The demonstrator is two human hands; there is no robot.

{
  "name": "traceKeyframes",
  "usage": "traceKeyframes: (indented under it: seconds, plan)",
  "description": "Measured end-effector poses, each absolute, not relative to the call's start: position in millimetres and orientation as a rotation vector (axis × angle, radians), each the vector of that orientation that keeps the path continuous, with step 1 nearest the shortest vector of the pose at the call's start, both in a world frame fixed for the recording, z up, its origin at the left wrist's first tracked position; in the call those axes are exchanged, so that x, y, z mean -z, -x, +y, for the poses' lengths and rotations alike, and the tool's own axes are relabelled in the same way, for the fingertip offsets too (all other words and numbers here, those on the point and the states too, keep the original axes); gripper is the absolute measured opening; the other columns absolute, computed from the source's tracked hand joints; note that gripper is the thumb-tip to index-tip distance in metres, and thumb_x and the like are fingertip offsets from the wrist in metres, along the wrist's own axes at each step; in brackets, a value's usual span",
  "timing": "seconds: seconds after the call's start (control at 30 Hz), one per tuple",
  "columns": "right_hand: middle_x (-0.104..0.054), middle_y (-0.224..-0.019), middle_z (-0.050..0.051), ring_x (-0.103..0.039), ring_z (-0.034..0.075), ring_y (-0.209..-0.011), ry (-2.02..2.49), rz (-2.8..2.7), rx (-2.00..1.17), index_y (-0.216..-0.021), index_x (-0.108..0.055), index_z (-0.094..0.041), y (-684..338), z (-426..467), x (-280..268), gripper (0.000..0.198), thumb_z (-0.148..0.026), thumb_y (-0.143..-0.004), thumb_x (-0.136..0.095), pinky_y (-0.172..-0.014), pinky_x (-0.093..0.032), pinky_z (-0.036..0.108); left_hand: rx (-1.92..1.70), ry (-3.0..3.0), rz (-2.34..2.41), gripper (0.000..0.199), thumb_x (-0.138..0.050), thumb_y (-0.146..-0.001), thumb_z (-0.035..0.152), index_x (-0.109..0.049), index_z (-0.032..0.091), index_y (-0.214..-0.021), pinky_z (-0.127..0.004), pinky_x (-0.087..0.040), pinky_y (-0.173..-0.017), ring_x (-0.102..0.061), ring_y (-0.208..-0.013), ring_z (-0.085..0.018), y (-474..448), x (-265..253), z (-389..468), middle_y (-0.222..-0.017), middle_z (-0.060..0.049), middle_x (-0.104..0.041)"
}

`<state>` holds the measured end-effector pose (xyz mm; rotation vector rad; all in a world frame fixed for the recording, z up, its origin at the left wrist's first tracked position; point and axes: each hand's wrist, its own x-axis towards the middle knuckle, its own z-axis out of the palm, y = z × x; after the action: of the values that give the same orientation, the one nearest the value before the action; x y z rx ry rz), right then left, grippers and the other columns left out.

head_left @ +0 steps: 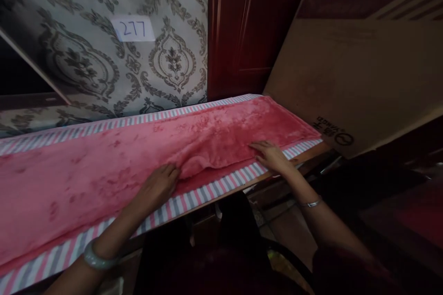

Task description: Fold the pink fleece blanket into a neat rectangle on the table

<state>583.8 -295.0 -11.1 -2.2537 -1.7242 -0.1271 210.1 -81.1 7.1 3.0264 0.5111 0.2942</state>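
Note:
A long pink plush cloth [104, 170] lies spread over a striped cover on a narrow table. My left hand [161, 186] is closed on the cloth near its front edge, its fingertips hidden in the pile. Just right of it, the cloth rises in a soft, wavy fold [197, 163]. My right hand [272, 154] rests on the cloth's front edge farther right, with fingers stretched out and apart. A pale bangle [98, 258] circles my left wrist, and a thin silver bracelet [312, 203] my right.
The striped cover [221, 186] shows along the table's front and back edges. A large cardboard box [360, 64] stands at the right end. Behind are a patterned wall [173, 55] with a paper marked 277 [133, 28] and a dark red door [242, 27].

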Motion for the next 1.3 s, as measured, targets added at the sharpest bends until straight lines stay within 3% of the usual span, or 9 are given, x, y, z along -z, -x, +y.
traceKeyframes:
  seconds: [0.17,0.37,0.5,0.6,0.67,0.9,1.07,1.3]
  plan:
    - [-0.071,-0.121,0.01,-0.062,0.028,-0.113,2.302,-1.571,0.277,-0.121,-0.071,-0.022,-576.4,-295.2,22.6,0.04,-0.014,-0.093,-0.043,-0.098,-0.048,0.044,-0.279,-3.093,0.517,0.032,-0.042,-0.091,0.012,-0.07,0.021,-0.104,-0.042,-0.051,-0.087,-0.063,-0.096,-0.028,-199.4,-15.0,-89.1,-0.105,-0.016,-0.068]
    - [-0.073,-0.108,0.012,-0.064,0.028,-0.101,2.187,-1.532,0.386,-0.114,-0.072,-0.019,-579.9,-310.3,40.0,0.037,-0.015,-0.093,-0.042,-0.092,-0.049,0.04,-0.278,-3.142,0.502,0.033,-0.042,-0.089,0.006,-0.068,0.022,-0.102,-0.04,-0.05,-0.084,-0.061,-0.096,-0.027,-183.7,-0.5,-101.4,-0.102,-0.013,-0.067]
    - [-0.069,-0.123,0.014,-0.059,0.03,-0.114,2.228,-1.504,0.434,-0.125,-0.067,-0.016,-576.5,-311.5,40.6,0.04,-0.015,-0.093,-0.043,-0.098,-0.047,0.044,-0.318,-3.11,0.583,0.028,-0.043,-0.092,0.013,-0.068,0.023,-0.1,-0.037,-0.051,-0.085,-0.063,-0.095,-0.025,-181.9,4.6,-104.7,-0.1,-0.012,-0.068]
    - [-0.066,-0.129,0.013,-0.055,0.03,-0.119,2.366,-1.461,0.413,-0.129,-0.065,-0.016,-571.9,-306.7,31.3,0.041,-0.015,-0.092,-0.046,-0.1,-0.044,0.042,-0.376,-3.062,0.689,0.03,-0.044,-0.094,0.016,-0.066,0.021,-0.114,-0.037,-0.052,-0.086,-0.064,-0.1,-0.025,-187.1,1.0,-107.4,-0.11,-0.013,-0.067]
    - [-0.068,-0.126,0.013,-0.056,0.028,-0.116,2.464,-1.441,0.353,-0.125,-0.067,-0.016,-568.9,-302.6,22.8,0.039,-0.014,-0.094,-0.045,-0.098,-0.044,0.039,-0.359,-3.062,0.722,0.033,-0.043,-0.095,0.017,-0.065,0.02,-0.119,-0.037,-0.052,-0.084,-0.065,-0.098,-0.025,-192.1,-2.3,-109.3,-0.111,-0.013,-0.067]
    - [-0.071,-0.109,0.014,-0.058,0.025,-0.105,2.574,-1.38,0.339,-0.114,-0.071,-0.014,-565.7,-301.3,8.3,0.035,-0.008,-0.093,-0.043,-0.091,-0.042,0.033,-0.467,-3.169,0.653,0.032,-0.045,-0.089,0.009,-0.073,0.02,-0.099,-0.035,-0.053,-0.082,-0.066,-0.091,-0.023,-191.9,1.6,-105.8,-0.1,-0.009,-0.071]
    - [-0.07,-0.111,0.012,-0.057,0.024,-0.105,2.523,-1.394,0.363,-0.116,-0.07,-0.014,-576.0,-310.0,17.0,0.034,-0.009,-0.095,-0.044,-0.094,-0.042,0.033,-0.582,-3.189,0.533,0.034,-0.042,-0.09,0.012,-0.073,0.023,-0.1,-0.032,-0.054,-0.076,-0.068,-0.087,-0.022,-182.5,15.4,-94.0,-0.095,-0.007,-0.072]
    - [-0.064,-0.133,0.013,-0.051,0.029,-0.119,2.465,-1.337,0.467,-0.135,-0.06,-0.012,-613.0,-308.7,18.6,0.046,-0.013,-0.09,-0.052,-0.104,-0.041,0.04,-0.785,-3.254,0.425,0.035,-0.044,-0.092,0.021,-0.073,0.019,-0.113,-0.038,-0.056,-0.085,-0.069,-0.098,-0.027,-204.3,14.6,-86.1,-0.109,-0.012,-0.073]
